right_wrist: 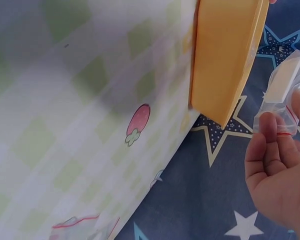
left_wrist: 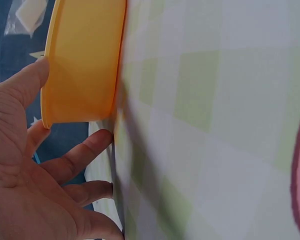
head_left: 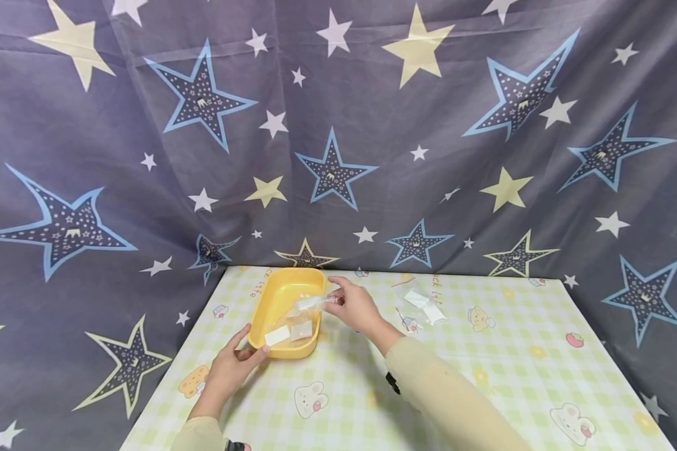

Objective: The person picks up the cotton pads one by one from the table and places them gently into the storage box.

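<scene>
A yellow plastic tray [head_left: 284,295] stands at the table's far left. My left hand [head_left: 232,369] grips its near-left corner, with the thumb on the rim and the index finger round the side; the other fingers spread toward the tabletop in the left wrist view. Above the tray's right rim, my right hand [head_left: 354,307] pinches a small clear zip bag [right_wrist: 284,82] with a white flat piece inside and a red seal line. Inside the tray lie a white flat piece [head_left: 277,336] and a bagged piece [head_left: 301,330]; the held bag partly covers the view behind it.
More clear zip bags [head_left: 423,305] with white pieces lie on the table, right of my right hand. A checked cloth [head_left: 429,401] with cartoon prints covers the table. Behind it hangs a dark star-patterned curtain [head_left: 338,232].
</scene>
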A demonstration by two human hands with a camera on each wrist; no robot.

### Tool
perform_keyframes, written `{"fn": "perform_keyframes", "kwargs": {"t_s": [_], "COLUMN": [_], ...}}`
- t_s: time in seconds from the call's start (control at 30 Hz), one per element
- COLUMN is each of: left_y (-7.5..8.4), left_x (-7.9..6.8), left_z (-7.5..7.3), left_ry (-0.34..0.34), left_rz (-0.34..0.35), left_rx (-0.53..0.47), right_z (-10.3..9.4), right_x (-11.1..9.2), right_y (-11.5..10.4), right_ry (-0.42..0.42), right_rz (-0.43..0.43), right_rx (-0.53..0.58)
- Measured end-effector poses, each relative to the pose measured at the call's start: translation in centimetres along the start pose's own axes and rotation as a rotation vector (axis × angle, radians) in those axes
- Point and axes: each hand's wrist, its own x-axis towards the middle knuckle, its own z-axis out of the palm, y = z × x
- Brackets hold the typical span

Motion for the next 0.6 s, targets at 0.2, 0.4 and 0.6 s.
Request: {"fn": "perform_keyframes", "kwargs": {"t_s": [0.2, 0.4, 0.6], "left_y": [-0.1, -0.3, -0.4], "left_x": [0.1, 0.2, 0.3], "left_z": [0.0, 0.0, 0.0], "left_ry": [0.001, 0.008, 0.013], "left_rz": [0.002, -0.002, 0.002], "left_rx": [0.000, 0.003, 0.011], "right_z": [1.2, 2.1, 2.6], "right_x": [1.2, 1.9, 2.2], "right_y": [-0.7, -1.5, -2.3], "right_ry": [0.007, 0.000, 0.012], "right_rz": [0.037, 0.060, 0.103], "right_rx": [-0.025, -0.079, -0.103]}}
